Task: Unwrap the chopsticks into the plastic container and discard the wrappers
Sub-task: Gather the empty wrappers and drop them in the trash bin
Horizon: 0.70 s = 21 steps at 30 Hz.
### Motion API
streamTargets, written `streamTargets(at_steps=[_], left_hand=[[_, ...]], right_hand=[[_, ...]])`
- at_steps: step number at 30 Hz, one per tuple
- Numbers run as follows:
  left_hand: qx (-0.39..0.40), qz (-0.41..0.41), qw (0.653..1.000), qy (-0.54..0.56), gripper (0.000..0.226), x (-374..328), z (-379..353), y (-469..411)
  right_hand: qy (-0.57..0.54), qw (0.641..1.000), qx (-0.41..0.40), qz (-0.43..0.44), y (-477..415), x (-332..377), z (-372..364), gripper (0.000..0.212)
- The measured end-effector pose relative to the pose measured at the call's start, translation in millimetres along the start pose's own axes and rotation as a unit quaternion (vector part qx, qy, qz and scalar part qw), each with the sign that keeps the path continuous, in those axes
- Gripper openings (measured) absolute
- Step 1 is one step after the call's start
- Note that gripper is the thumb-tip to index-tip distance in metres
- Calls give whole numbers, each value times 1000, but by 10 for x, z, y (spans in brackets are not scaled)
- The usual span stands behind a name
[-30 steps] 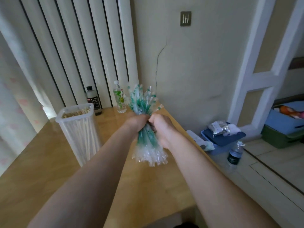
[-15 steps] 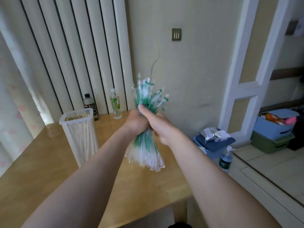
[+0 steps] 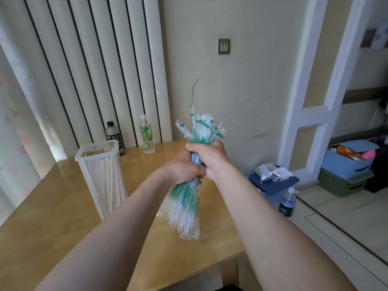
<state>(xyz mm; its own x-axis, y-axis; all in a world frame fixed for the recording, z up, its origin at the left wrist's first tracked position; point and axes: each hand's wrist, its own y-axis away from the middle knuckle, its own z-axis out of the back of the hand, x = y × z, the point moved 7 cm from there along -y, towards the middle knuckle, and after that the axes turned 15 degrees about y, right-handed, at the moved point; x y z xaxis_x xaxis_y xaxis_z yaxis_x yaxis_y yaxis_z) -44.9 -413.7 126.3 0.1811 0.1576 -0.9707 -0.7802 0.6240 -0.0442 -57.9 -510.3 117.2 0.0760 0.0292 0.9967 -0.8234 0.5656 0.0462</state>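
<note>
Chopsticks [image 3: 105, 177], bare, stand packed upright in the plastic container [image 3: 92, 190] on the bench [image 3: 52, 217], left of the hands and apart from them. Left hand [image 3: 184, 168] and right hand [image 3: 210, 158] both clench the middle of a bundle of green-printed wrappers [image 3: 184, 206], fists touching, held upright in the air above the bench. Cannot tell whether any sleeve is still loaded. Judgement: unwrapping mostly done; discarding remains. The bench's right edge lies just beyond the bundle, with open floor past it. Two bottles [image 3: 147, 137] stand at the back wall, well apart. No waste bin identifiable.
</note>
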Motion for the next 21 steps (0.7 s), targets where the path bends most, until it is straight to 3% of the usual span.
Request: streamTargets(at_steps=[5, 10, 12, 18, 21], left_hand=[[48, 36, 998, 28, 23, 65, -195, -37], [55, -7, 998, -17, 25, -110, -711, -56], [64, -15, 998, -7, 22, -114, -1004, -129], [125, -14, 991, 36, 15, 34, -2230, -246], [143, 10, 989, 31, 18, 283, -2859, -288]], right_hand=[[-44, 999, -11, -19, -46, -107, 204, 44], [-38, 998, -49, -11, -28, -173, 725, 34], [-33, 997, -70, -10, 4, -214, 1040, 32], [-2, 985, -167, -31, 167, -622, 2211, 59], [39, 983, -165, -64, 266, -1021, 2794, 55]])
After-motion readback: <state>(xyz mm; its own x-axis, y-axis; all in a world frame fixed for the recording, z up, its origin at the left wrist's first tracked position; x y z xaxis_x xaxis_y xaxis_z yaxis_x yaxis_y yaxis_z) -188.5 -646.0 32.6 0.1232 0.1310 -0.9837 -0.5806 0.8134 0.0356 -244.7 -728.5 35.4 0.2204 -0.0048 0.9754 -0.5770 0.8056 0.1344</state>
